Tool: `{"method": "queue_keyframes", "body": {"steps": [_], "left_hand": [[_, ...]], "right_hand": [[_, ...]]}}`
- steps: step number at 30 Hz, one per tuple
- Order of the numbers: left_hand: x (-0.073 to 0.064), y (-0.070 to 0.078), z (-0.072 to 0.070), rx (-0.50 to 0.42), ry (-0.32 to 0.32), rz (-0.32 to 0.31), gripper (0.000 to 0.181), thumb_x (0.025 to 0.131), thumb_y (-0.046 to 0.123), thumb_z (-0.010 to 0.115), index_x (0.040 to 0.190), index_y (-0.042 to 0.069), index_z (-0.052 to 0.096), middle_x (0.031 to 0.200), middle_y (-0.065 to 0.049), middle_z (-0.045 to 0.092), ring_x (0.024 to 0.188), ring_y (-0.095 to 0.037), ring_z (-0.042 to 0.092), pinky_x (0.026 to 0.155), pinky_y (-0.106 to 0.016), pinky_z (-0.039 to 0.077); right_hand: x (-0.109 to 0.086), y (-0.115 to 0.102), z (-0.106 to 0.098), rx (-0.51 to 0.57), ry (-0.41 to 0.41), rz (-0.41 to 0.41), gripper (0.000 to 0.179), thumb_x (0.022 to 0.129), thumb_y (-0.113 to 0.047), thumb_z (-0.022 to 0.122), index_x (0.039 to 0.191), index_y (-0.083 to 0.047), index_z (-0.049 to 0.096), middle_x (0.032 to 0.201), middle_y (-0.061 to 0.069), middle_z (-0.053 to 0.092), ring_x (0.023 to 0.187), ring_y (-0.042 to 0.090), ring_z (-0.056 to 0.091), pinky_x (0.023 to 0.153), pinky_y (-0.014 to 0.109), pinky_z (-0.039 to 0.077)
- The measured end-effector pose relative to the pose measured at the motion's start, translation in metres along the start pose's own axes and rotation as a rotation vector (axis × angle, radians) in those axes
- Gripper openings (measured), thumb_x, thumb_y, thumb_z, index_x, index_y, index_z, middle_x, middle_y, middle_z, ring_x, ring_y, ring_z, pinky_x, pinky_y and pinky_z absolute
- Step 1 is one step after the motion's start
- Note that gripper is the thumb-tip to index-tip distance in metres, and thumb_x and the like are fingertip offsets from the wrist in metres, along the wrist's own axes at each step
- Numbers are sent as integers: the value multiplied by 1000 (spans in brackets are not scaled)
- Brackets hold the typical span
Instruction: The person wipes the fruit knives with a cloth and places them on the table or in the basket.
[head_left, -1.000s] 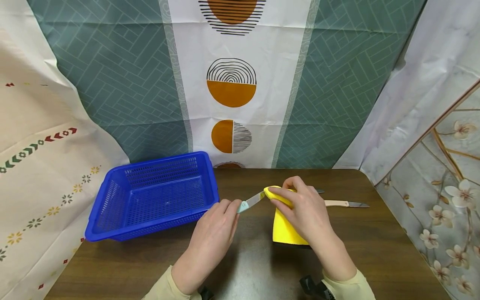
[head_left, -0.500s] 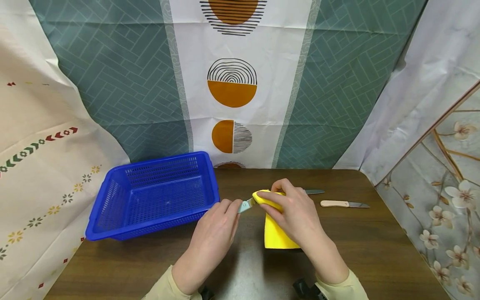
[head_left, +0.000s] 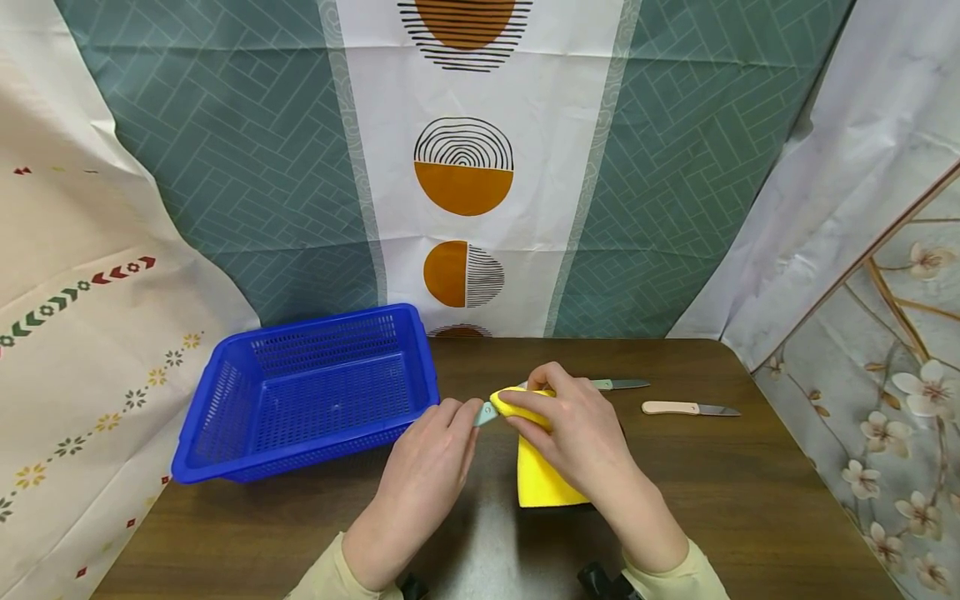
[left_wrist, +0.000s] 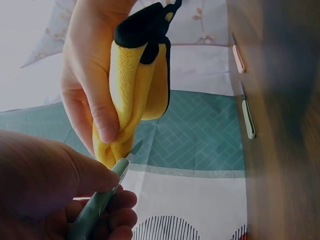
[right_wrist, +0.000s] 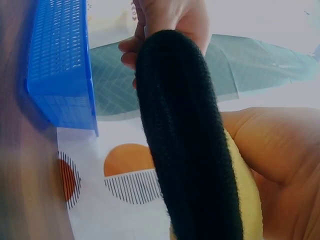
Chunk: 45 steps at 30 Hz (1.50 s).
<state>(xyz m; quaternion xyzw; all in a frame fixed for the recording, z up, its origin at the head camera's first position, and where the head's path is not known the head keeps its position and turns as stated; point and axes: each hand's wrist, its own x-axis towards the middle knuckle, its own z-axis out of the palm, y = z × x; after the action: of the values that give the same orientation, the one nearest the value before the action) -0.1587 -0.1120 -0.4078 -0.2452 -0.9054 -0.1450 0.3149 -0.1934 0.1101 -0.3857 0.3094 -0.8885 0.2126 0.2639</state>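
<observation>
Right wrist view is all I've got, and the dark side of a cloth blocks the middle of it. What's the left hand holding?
Observer: The left hand grips a knife by its green handle, as the left wrist view shows.
Operator: And its blade, which I can't see?
Observer: In the head view, the yellow cloth in the right hand covers most of it.
Operator: Anything lying on the table outside my view?
Observer: Yes, the head view shows a green-handled knife and a cream-handled knife lying on the table, their blades pointing away from the blue basket.
</observation>
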Motion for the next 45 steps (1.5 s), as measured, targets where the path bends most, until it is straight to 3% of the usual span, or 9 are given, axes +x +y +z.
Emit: {"method": "queue_keyframes", "body": {"steps": [24,45], "left_hand": [[0,2,-3,5,-22,-11,32,95,6,87,123,4,72,93,-5,66,74,-19,59,61,-32,53],[0,2,-4,6,-20,-12,31,95,6,87,122,5,72,93,-4,66,73,-19,58,59,-32,51]], "right_hand": [[-2,11,1,-11,35,-6,37,85,-21,99,120,-23,87,110,1,64,84,21,62,73,41,52],[-3,24,-2,-35,13,85,41,86,-20,98,125,-22,86,109,1,61,79,26,57,68,40,51]]}}
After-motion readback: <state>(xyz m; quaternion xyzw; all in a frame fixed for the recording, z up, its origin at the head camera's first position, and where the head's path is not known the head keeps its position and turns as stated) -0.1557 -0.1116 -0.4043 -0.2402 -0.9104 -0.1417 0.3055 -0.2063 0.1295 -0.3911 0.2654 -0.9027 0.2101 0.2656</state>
